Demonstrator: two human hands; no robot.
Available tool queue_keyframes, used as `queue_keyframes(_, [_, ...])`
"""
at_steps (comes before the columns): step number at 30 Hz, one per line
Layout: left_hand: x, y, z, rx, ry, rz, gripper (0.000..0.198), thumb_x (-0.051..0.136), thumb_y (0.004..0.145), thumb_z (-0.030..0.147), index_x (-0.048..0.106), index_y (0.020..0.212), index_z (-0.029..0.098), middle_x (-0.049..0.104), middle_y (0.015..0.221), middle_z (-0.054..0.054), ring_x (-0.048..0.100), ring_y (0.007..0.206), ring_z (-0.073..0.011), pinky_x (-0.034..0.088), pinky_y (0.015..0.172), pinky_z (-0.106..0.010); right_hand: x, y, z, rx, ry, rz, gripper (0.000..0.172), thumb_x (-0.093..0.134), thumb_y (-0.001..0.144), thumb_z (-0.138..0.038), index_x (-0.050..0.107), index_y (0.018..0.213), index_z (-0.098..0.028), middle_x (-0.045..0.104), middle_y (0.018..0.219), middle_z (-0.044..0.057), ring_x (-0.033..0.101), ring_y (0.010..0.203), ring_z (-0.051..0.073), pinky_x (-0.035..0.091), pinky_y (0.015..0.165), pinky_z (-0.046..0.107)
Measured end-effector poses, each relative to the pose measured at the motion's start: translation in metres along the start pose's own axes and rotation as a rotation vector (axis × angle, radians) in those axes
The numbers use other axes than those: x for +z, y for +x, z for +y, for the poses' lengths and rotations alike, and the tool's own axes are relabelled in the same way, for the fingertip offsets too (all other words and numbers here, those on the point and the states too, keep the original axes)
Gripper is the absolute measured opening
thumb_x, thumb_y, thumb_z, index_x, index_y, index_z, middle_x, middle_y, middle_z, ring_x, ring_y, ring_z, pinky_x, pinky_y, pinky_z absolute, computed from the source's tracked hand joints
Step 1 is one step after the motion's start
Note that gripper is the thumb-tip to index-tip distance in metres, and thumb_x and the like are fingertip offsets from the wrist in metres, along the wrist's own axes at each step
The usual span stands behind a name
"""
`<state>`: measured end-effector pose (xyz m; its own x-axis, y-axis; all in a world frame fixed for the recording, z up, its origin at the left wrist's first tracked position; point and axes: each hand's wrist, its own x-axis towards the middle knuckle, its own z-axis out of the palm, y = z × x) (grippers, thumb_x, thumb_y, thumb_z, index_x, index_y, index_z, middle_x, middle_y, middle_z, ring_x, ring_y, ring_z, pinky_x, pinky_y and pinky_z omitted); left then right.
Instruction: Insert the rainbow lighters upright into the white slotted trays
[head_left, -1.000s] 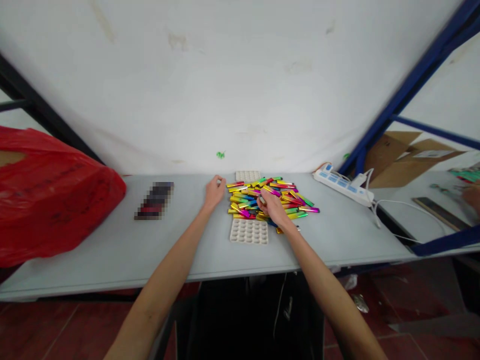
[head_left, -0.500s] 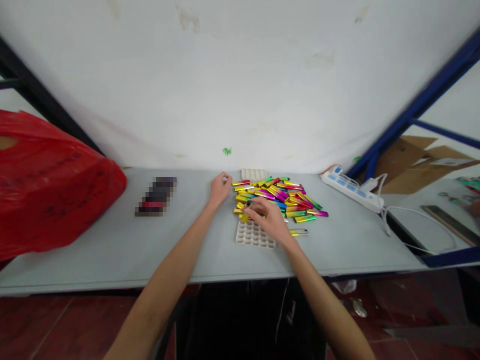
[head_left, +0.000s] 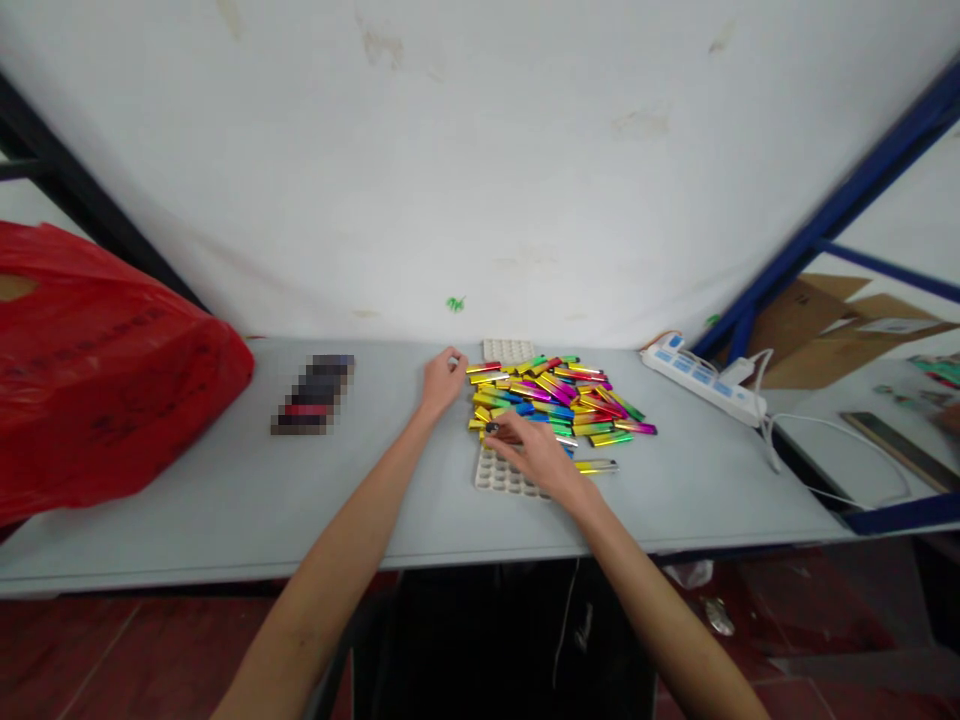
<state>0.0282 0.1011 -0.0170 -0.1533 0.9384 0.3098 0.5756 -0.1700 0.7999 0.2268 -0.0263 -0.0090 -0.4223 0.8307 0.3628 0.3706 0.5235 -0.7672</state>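
Thumb and fingers of my right hand [head_left: 534,450] pinch the black end of a shiny tube [head_left: 492,428], held upright over the far left part of a pale tray with rows of holes [head_left: 510,480]. The tube's lower part is mostly hidden, and the hand covers the tray's right side. Behind and right of the hand spreads a pile of shiny multicoloured tubes [head_left: 555,390], yellow, red, green, blue and purple. My left hand [head_left: 444,380] rests on the table at the pile's left edge, fingers curled against the thumb; anything in them is too small to make out.
A second pale tray [head_left: 508,350] lies behind the pile, near the wall. One loose tube [head_left: 597,467] sits right of the front tray. A white power strip [head_left: 705,380] with cables is at the right. A red plastic bag [head_left: 112,380] and a blurred-out object [head_left: 313,395] are at left.
My right hand has moved slightly down and towards me, lowering the tube nearer the tray. My left hand has hardly moved.
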Motion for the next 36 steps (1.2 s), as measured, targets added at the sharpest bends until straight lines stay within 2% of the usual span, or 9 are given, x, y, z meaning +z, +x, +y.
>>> queue_keyframes(7, [-0.001, 0.001, -0.001, 0.007, 0.016, -0.002, 0.018, 0.054, 0.089, 0.033, 0.061, 0.077, 0.021, 0.050, 0.052, 0.006, 0.049, 0.053, -0.0152, 0.033, 0.060, -0.025, -0.001, 0.001, -0.003, -0.066, -0.398, -0.062, 0.017, 0.067, 0.102, -0.032, 0.060, 0.113, -0.021, 0.078, 0.099, 0.008, 0.075, 0.092, 0.025, 0.054, 0.082, 0.032])
queue_keyframes(18, [-0.002, -0.001, -0.001, 0.009, -0.003, -0.004, 0.019, 0.055, 0.089, 0.034, 0.062, 0.077, 0.021, 0.048, 0.049, 0.007, 0.047, 0.051, -0.0156, 0.030, 0.058, -0.026, 0.004, -0.003, -0.005, -0.104, -0.376, -0.040, 0.022, 0.061, 0.105, -0.028, 0.059, 0.126, -0.021, 0.074, 0.108, 0.011, 0.074, 0.098, 0.025, 0.058, 0.087, 0.036])
queue_keyframes(24, [-0.004, 0.001, -0.005, -0.029, -0.068, 0.027, 0.022, 0.053, 0.087, 0.040, 0.062, 0.079, 0.022, 0.046, 0.050, 0.007, 0.044, 0.049, -0.0153, 0.031, 0.055, -0.025, 0.010, -0.002, -0.011, -0.166, -0.268, -0.025, 0.021, 0.057, 0.107, -0.028, 0.059, 0.127, -0.022, 0.072, 0.115, 0.011, 0.071, 0.107, 0.023, 0.056, 0.094, 0.036])
queue_keyframes(27, [-0.016, 0.004, -0.011, -0.072, -0.098, 0.081, 0.024, 0.050, 0.087, 0.041, 0.063, 0.081, 0.022, 0.046, 0.051, 0.006, 0.043, 0.047, -0.0151, 0.031, 0.051, -0.025, 0.017, 0.006, -0.021, -0.198, -0.202, -0.051, 0.020, 0.057, 0.107, -0.029, 0.059, 0.126, -0.021, 0.073, 0.110, 0.009, 0.071, 0.104, 0.022, 0.055, 0.092, 0.033])
queue_keyframes(30, [-0.040, 0.007, -0.021, -0.101, -0.100, 0.156, 0.025, 0.051, 0.086, 0.042, 0.063, 0.079, 0.022, 0.045, 0.049, 0.006, 0.042, 0.046, -0.0149, 0.031, 0.050, -0.025, 0.028, 0.024, -0.032, -0.237, -0.164, -0.106, 0.019, 0.057, 0.107, -0.030, 0.060, 0.124, -0.020, 0.073, 0.109, 0.009, 0.070, 0.102, 0.021, 0.053, 0.091, 0.032])
queue_keyframes(34, [-0.076, 0.012, -0.037, -0.138, -0.091, 0.276, 0.025, 0.046, 0.086, 0.040, 0.062, 0.079, 0.022, 0.045, 0.051, 0.005, 0.045, 0.047, -0.0151, 0.033, 0.050, -0.024, 0.049, 0.070, -0.036, -0.268, -0.127, -0.197, 0.018, 0.057, 0.107, -0.030, 0.056, 0.122, -0.020, 0.072, 0.105, 0.008, 0.069, 0.097, 0.021, 0.051, 0.086, 0.030])
queue_keyframes(36, [-0.087, 0.014, -0.043, -0.146, -0.086, 0.309, 0.030, 0.039, 0.090, 0.040, 0.061, 0.083, 0.021, 0.044, 0.051, 0.006, 0.043, 0.045, -0.0149, 0.034, 0.049, -0.024, 0.060, 0.098, -0.032, -0.272, -0.137, -0.218, 0.014, 0.056, 0.107, -0.027, 0.054, 0.120, -0.021, 0.071, 0.100, 0.005, 0.068, 0.094, 0.020, 0.049, 0.085, 0.029])
